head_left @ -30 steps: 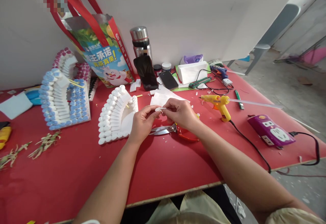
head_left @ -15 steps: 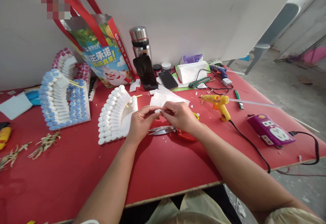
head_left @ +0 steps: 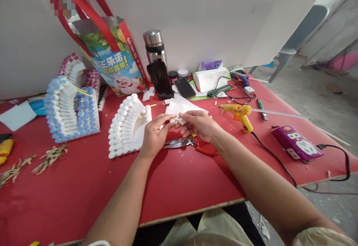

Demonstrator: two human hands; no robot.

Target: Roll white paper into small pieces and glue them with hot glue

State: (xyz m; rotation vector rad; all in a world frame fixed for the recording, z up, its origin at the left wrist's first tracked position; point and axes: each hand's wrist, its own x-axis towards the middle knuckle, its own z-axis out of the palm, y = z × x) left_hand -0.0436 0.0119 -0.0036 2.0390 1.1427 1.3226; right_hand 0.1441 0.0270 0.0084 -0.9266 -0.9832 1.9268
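A red-handled blue printed bag and lidded silver steel flask are standing, contents indiscernible; the left hand is pinching small white rolled material together with the right hand above the red tabletop.

Only on the bag can text be read: its front carries the large white characters "王承诺", after one more character which is less clear, and under them stands "真茶真果!" in yellow. The small white line above these words is too small for reading, and the white characters along the red side are too slanted.
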